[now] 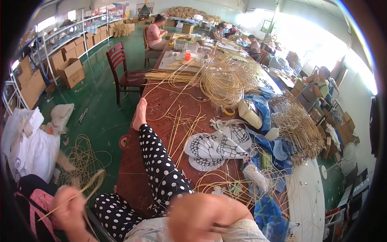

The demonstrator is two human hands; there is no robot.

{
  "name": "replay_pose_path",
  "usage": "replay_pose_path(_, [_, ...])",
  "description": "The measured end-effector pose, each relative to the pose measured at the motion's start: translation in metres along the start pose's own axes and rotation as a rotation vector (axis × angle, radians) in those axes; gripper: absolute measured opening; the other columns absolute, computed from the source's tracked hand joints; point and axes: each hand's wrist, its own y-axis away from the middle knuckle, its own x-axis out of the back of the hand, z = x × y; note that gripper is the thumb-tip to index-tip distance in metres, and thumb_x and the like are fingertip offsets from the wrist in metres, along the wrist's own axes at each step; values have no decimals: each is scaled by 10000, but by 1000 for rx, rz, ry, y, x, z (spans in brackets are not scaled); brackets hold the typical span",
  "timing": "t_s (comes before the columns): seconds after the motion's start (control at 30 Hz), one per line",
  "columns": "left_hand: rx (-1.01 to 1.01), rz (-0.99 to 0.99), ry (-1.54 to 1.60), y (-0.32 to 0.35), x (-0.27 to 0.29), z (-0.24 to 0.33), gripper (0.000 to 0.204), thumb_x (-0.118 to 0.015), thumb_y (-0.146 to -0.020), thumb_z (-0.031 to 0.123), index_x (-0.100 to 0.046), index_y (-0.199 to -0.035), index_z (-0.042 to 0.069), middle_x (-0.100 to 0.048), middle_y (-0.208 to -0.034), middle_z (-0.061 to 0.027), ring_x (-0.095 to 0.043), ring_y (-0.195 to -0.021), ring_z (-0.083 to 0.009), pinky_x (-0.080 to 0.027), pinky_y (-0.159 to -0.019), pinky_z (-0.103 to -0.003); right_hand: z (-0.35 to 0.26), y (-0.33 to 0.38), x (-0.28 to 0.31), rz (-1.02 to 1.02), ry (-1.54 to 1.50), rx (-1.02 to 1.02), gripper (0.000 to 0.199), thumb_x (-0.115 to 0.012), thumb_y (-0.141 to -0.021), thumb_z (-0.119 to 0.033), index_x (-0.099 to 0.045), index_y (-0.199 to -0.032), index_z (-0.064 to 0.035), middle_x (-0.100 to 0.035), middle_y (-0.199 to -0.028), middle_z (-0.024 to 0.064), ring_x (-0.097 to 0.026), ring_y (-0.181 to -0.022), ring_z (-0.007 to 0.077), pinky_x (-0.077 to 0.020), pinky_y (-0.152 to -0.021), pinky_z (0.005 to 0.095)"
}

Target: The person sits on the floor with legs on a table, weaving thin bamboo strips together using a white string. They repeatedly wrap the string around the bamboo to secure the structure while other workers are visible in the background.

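left hand (pixel 68 207) raised, fist gripping a rattan strip (pixel 86 186); right hand (pixel 201 218) blurred, grip unclear.

- The leg (pixel 161 165) wears black trousers covered in white polka dots, reaching to the ankle.
- The foot (pixel 140 115) is bare, without shoe or sock.
- The left hand (pixel 68 209) and right hand (pixel 197 220) are bare, blurred, with no gloves.
- A pale, faintly patterned top (pixel 246 232) shows at the lower edge.
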Motion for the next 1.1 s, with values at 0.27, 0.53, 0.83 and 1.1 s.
replay_pose_path(0.27, [-426,-428,44,-21,-81,23,79,-585,-734,112,-567,-763,41,-567,-643,-86,-535,-558,-272,-421,-519,-344,48,6,-13,728,-171,-247,376,-499,-857,-347,-546,-781,19,-561,-695,74,-506,-558,144,-404,-518,255])
replay_pose_path(0.53, [-482,-360,134,-7,-40,58,192,-656,-639,-7,-573,-811,-19,-591,-644,-96,-557,-494,-197,-437,-456,-278,33,-17,-14,27,-166,-125,231,-546,-828,-212,-587,-794,13,-577,-647,116,-569,-548,215,-415,-438,289])
replay_pose_path(0.83, [-480,-334,78,0,-40,43,202,-644,-648,10,-565,-833,-15,-561,-635,-94,-536,-493,-212,-415,-450,-288,46,-11,-17,370,1317,-127,255,-642,-605,26,-562,-844,-12,-591,-680,70,-579,-564,207,-451,-484,294])
replay_pose_path(1.1, [-422,-326,-193,9,-66,-1,168,-620,-646,5,-520,-776,39,-454,-569,-72,-445,-496,-243,-360,-460,-329,99,22,7,703,1013,-284,163,-612,-650,65,-537,-750,-41,-549,-629,85,-538,-524,230,-422,-476,296])
